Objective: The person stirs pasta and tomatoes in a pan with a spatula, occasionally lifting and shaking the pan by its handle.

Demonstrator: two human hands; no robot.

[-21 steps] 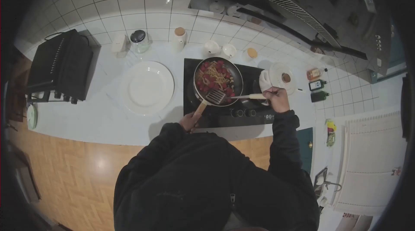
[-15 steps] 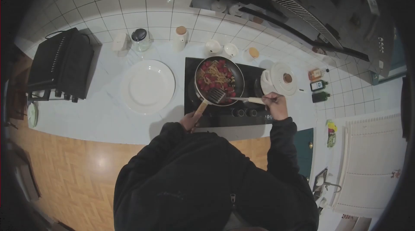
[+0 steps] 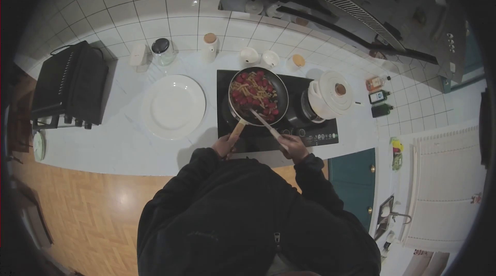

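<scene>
Drawn in toward the body since the earlier frame, the right hand (image 3: pixel 294 148) is now seen near the front edge of the black cooktop (image 3: pixel 294 90), and the spatula (image 3: pixel 266 122) has been swung from nearly level to a steep slant. Its handle is held in the right hand's grip, fingers wrapped around it; its head is lowered into the near side of the pan (image 3: pixel 282 95), where its outline can hardly be made out. By the left hand (image 3: pixel 224 147) the wooden pan handle (image 3: pixel 238 129) is held in a narrow grip. The pan is placed over the left part of the cooktop, and red chunks and pale brown strips of food (image 3: pixel 253 89) are spread within it. To its right a lidded white pot (image 3: pixel 323 103) is set; to its left a white plate (image 3: pixel 174 106) is laid on the bench (image 3: pixel 129 147).
</scene>
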